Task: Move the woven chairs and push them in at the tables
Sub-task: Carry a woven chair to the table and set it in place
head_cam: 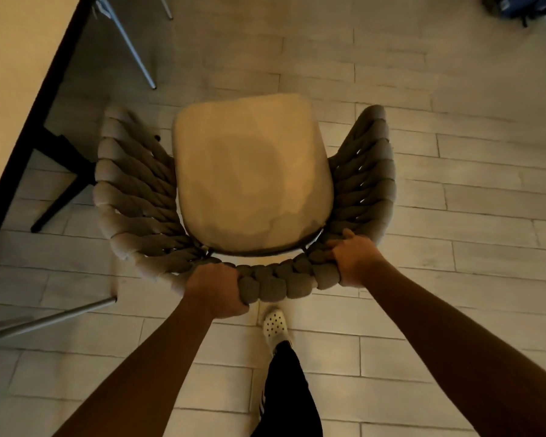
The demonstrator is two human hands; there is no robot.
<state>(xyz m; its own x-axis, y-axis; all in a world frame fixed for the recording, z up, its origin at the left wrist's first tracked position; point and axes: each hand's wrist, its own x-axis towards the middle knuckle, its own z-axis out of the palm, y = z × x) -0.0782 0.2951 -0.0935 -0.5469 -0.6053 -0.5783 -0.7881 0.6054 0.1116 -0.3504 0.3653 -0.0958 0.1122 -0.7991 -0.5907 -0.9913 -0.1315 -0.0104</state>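
A woven chair (252, 171) with a beige seat cushion and a thick braided grey backrest is directly below me, seen from above. My left hand (213, 288) grips the braided top of the backrest at its left rear. My right hand (353, 258) grips the same braided rim at the right rear. The chair's seat faces away from me over the tiled floor. A table (16, 74) with a pale top and a dark edge stands at the upper left, apart from the chair.
Dark table legs (60, 178) reach the floor left of the chair. Metal legs of another chair (130, 45) show at the top left, and one more metal leg (51, 320) lies at the lower left. My foot in a white perforated shoe (275, 326) is behind the chair.
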